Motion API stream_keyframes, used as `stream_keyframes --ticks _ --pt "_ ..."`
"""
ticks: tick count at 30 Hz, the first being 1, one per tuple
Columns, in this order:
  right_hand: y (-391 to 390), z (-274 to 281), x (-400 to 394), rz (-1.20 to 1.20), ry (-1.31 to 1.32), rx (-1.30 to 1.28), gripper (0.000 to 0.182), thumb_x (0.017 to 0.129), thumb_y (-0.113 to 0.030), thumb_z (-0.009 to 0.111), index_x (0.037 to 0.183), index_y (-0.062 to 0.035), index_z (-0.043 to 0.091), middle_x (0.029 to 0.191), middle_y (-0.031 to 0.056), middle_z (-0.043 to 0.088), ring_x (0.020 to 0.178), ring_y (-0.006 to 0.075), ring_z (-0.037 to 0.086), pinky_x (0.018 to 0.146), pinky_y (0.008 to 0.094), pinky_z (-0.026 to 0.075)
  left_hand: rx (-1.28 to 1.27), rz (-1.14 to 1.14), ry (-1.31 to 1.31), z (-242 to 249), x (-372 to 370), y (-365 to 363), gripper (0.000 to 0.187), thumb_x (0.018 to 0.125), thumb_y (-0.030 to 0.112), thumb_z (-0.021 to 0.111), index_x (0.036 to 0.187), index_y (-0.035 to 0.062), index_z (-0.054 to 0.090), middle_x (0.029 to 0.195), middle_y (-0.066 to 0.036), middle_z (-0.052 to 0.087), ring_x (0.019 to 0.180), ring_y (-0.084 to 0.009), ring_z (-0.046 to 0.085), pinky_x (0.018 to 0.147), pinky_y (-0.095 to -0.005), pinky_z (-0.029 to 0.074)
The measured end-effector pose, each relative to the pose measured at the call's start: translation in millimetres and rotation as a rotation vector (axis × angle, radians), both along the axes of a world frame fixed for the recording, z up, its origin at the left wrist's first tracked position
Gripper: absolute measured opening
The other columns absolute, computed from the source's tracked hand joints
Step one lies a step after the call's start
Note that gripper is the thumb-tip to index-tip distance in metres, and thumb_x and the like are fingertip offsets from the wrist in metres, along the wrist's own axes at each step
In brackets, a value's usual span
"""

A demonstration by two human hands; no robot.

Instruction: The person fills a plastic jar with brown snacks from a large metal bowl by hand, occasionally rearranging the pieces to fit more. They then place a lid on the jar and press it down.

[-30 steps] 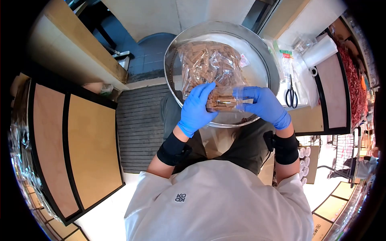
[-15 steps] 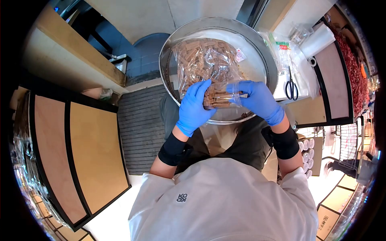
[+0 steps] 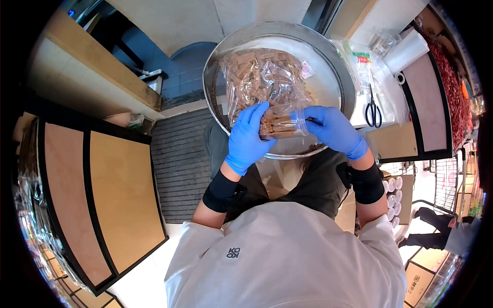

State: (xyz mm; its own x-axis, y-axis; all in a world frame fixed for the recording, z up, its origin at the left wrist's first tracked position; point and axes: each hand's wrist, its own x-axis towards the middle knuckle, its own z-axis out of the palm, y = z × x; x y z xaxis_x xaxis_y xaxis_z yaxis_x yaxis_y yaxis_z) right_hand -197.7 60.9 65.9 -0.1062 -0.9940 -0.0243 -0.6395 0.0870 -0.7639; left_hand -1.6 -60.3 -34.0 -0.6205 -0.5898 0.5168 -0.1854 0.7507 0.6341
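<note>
The right hand (image 3: 336,131) has eased slightly rightward; a bystander's legs (image 3: 427,240) show more.

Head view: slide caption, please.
Gloved left hand holds a clear container of brown pieces, right hand at one end, near a filled bag in a round metal pan.

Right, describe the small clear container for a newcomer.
Find the big round metal pan. At its near edge, between the blue-gloved left hand and right hand, is the small clear plastic container of brown strips. Unlike the larger clear plastic bag beyond, it's hand-held.
</note>
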Motion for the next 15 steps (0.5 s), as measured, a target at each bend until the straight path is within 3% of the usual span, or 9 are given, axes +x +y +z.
stream_keyframes --ticks 3,7,9,15 --pt "1.0 2.1 -0.3 -0.106 -0.114 -0.12 0.024 0.091 -0.015 0.068 0.112 -0.003 0.067 0.091 0.0124 0.071 0.078 0.0179 0.068 0.076 0.0289 0.053 0.002 -0.006 0.004 0.7 -0.3 0.3 0.085 0.059 0.013 0.084 0.137 0.0093 0.051 0.122 -0.014 0.058 0.11 -0.0334 0.058 0.094 -0.0409 0.05" --pt "1.7 3.7 6.6 -0.173 -0.237 -0.082 0.023 0.089 -0.018 0.071 0.108 -0.0041 0.069 0.088 0.0114 0.07 0.073 0.0176 0.066 0.073 0.0284 0.052 0.022 -0.001 0.0 1.8 1.0 1.3 0.085 0.059 0.014 0.085 0.137 0.009 0.051 0.121 -0.014 0.058 0.11 -0.0335 0.058 0.094 -0.0407 0.05" --pt "1.4 9.0 11.5 -0.172 0.037 -0.154 0.024 0.086 -0.019 0.075 0.106 -0.0058 0.07 0.085 0.0101 0.068 0.068 0.0157 0.064 0.067 0.0276 0.052 0.018 0.002 -0.003 1.8 -0.1 1.5 0.085 0.059 0.014 0.085 0.137 0.009 0.051 0.12 -0.014 0.058 0.108 -0.033 0.058 0.094 -0.0405 0.05" --pt "-1.4 -7.7 1.5 -0.32 0.238 -0.256 0.022 0.081 -0.018 0.079 0.099 -0.0076 0.073 0.083 0.0083 0.067 0.064 0.0151 0.062 0.06 0.0259 0.05 0.016 0.005 0.005 -1.1 0.0 0.5 0.084 0.059 0.015 0.084 0.136 0.009 0.051 0.115 -0.012 0.059 0.102 -0.0308 0.058 0.09 -0.0398 0.05"
